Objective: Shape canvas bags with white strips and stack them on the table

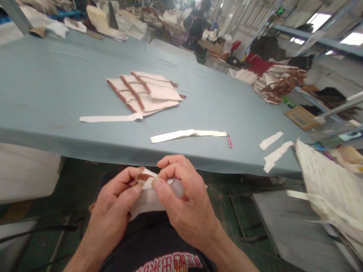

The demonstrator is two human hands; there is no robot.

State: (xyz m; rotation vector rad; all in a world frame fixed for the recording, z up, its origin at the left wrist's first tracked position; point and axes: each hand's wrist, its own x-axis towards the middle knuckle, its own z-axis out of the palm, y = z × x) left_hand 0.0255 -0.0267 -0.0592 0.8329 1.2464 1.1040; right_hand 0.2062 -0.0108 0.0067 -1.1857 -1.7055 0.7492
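Note:
Close to my body, in front of the table edge, both hands are closed on one cream fabric piece (pixel 149 202) with brown trim. My left hand (pixel 115 202) pinches its left part between thumb and fingers, beside the brown edge. Thumb and forefinger of my right hand (pixel 185 200) pinch a pale flap at the upper part of the piece. A whitish, partly see-through area shows under the right fingers; I cannot tell what it is. Beyond my hands, several cream fabric pieces with brown binding (pixel 150 90) lie overlapped on the table.
The blue-green covered table (pixel 70 83) spans the view. On it lie a white strip (pixel 110 118), a cream strip (pixel 187 133), a small pink tool (pixel 229 141) and short white scraps (pixel 278 155). A fabric stack (pixel 279 83) and cardboard box (pixel 302 118) stand right; a person (pixel 195 26) is far back.

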